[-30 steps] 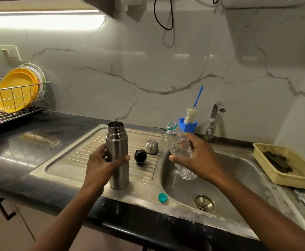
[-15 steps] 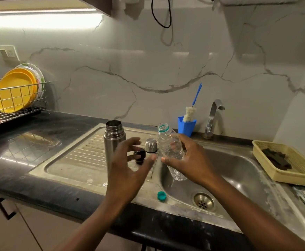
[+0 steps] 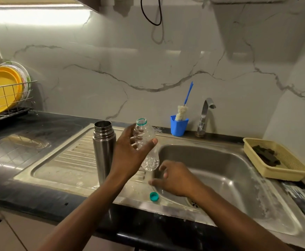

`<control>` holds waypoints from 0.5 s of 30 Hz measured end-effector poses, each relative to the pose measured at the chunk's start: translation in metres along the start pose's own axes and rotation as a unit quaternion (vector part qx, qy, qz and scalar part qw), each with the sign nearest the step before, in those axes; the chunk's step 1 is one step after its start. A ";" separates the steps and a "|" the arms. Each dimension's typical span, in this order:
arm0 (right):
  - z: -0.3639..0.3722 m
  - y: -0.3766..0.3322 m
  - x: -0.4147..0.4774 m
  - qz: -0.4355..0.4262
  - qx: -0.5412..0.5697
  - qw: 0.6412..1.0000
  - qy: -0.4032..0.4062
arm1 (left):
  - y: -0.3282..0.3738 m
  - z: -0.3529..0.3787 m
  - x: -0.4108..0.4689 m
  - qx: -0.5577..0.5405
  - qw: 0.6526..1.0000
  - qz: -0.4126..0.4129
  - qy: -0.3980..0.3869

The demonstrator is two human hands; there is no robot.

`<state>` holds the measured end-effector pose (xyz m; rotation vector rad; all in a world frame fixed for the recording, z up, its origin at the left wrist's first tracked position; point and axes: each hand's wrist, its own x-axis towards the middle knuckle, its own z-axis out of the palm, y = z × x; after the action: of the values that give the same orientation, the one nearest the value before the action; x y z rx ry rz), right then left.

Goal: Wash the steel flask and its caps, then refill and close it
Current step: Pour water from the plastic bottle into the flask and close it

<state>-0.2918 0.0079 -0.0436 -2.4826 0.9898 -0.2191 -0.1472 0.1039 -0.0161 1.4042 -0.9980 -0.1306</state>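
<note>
Found steel flask (image 3: 103, 149) standing upright on the ribbed steel drainboard (image 3: 72, 160), left of the sink bowl (image 3: 229, 169); cylindrical, brushed body, stepped shiny neck, mouth open and uncapped. Recorded left hand (image 3: 130, 156) just right of the flask, wrapped round a clear plastic bottle (image 3: 146, 140), thumb across the front, fingers behind. Noted bottle thin-walled and crinkled, teal ring at the neck, mouth open and uppermost, slightly tilted, held over the edge between drainboard and bowl; contact of base with steel not discernible. Recorded right hand (image 3: 175, 180) lower, over the left rim of the bowl, fingers loosely spread and gripping nothing. Found small round teal bottle cap (image 3: 154, 196) lying on the front steel rim, just beside that hand but apart from it. Noted bowl rounded, dull stainless, streaked with water, drain partly hidden by the right forearm. Observed curved metal tap (image 3: 205, 115) at the back rim, and beside it a blue plastic cup (image 3: 178, 125) holding a bottle brush (image 3: 181, 113) with fluffy pale head and thin blue handle. Logged pale yellow lattice basket (image 3: 291, 163) on the right with a dark scouring pad (image 3: 266, 156) inside. Logged wire dish rack (image 3: 12, 113) at far left on the glossy black counter (image 3: 30, 192), holding round yellow plates (image 3: 1, 87) on edge.
</note>
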 end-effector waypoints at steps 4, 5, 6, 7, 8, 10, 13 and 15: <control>0.032 0.004 0.002 -0.020 -0.001 1.000 -0.021 | -0.006 0.002 0.001 0.017 1.000 -0.001 -0.006; 0.036 0.005 0.002 -0.029 0.001 0.999 -0.016 | -0.007 0.002 0.001 0.019 1.000 -0.001 -0.007; 0.039 0.006 0.003 -0.037 -0.002 0.999 -0.008 | -0.008 0.002 0.000 0.022 1.000 -0.002 -0.008; 0.041 0.006 0.003 -0.041 -0.007 0.999 -0.001 | -0.008 0.002 -0.001 0.024 1.000 -0.003 -0.010; 0.041 0.007 0.004 -0.044 -0.009 0.999 0.004 | -0.009 0.002 -0.001 0.027 1.000 -0.002 -0.012; 0.039 0.009 0.005 -0.044 0.005 0.999 0.009 | -0.010 0.002 -0.001 0.035 0.999 0.004 -0.019; 0.015 0.010 0.004 -0.047 0.041 0.997 0.039 | -0.013 0.001 -0.001 0.031 0.999 0.005 -0.025; -0.014 0.011 0.004 -0.047 0.095 0.993 0.062 | -0.013 0.001 -0.003 0.027 0.999 0.008 -0.031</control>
<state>-0.3001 -0.0066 -0.0364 -2.3657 0.8587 -0.4787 -0.1431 0.1020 -0.0291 1.4477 -1.0698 -0.1371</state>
